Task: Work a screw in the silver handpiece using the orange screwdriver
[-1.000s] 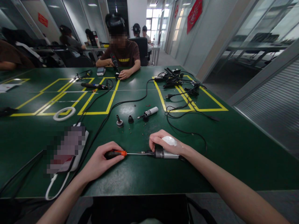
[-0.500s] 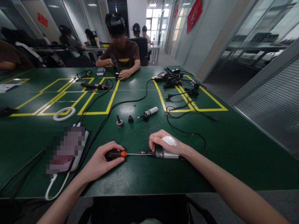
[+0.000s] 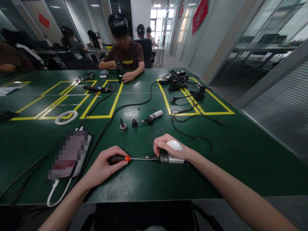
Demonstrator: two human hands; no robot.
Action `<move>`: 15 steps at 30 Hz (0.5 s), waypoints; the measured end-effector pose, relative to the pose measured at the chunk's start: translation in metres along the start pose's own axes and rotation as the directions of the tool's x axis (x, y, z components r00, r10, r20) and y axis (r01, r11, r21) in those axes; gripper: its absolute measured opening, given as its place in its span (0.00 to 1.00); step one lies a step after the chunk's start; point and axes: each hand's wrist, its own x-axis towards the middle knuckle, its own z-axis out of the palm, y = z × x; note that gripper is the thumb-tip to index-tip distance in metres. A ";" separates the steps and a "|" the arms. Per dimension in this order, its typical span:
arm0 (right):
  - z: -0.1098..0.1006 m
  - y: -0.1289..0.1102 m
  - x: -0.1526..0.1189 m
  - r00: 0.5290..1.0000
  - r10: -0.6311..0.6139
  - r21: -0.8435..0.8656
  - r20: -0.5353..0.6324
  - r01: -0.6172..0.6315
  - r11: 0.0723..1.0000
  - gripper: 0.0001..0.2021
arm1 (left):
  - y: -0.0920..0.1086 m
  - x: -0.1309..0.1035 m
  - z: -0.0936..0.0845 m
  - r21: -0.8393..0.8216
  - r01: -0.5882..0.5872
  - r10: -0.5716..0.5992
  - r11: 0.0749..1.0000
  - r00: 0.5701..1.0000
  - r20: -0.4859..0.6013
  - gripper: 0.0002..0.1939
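Screwdriver [image 3: 127, 158], one; silver cylinders [image 3: 173, 159] [image 3: 156, 114], two

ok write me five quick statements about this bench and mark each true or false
1. The left hand holds a screwdriver with a black and orange handle. True.
2. The right hand holds up a white ring. False: the ring lies flat on the green table, and this hand is at a silver and black tool.
3. The screwdriver's shaft points toward the right hand. True.
4. The pile of black cables is left of the white ring. False: it is to the right.
5. The screwdriver stands upright. False: it lies roughly level.
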 end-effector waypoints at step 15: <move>0.000 0.002 0.000 1.000 -0.021 -0.005 0.003 0.021 1.000 0.33 | 0.002 0.001 0.000 0.041 -0.018 0.018 0.999 1.000 -0.007 0.11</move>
